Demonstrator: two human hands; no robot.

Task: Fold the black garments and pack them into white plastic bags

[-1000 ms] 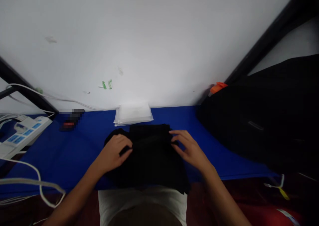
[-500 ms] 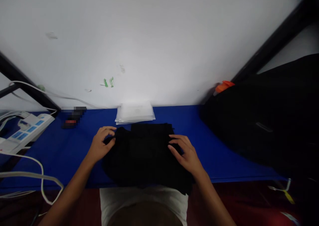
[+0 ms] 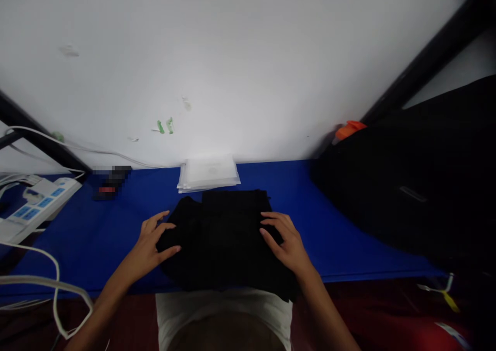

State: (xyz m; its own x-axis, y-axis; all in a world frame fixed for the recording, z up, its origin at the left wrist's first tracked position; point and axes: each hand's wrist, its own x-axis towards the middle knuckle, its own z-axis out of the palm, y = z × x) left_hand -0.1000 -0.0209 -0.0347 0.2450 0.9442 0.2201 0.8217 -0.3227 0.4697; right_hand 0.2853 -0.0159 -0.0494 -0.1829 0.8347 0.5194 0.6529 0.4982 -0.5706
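A folded black garment [image 3: 227,237] lies on the blue table top [image 3: 104,227] right in front of me. My left hand [image 3: 149,242] rests at the garment's left edge with its fingers spread, touching the cloth. On the garment's right side lies my right hand [image 3: 284,240], fingers stretched out flat on the cloth. Neither hand grips anything.
A stack of clear plastic bags [image 3: 208,173] lies behind the garment by the white wall. A big black bag [image 3: 411,191] with an orange part [image 3: 349,130] fills the right. At left are a white power strip [image 3: 29,206], white cables [image 3: 46,284] and a small dark object [image 3: 108,178].
My left hand slid from the middle of the garment out to its left edge and back toward me, and its fingers opened. My right hand stayed on the right side, shifting slightly nearer.
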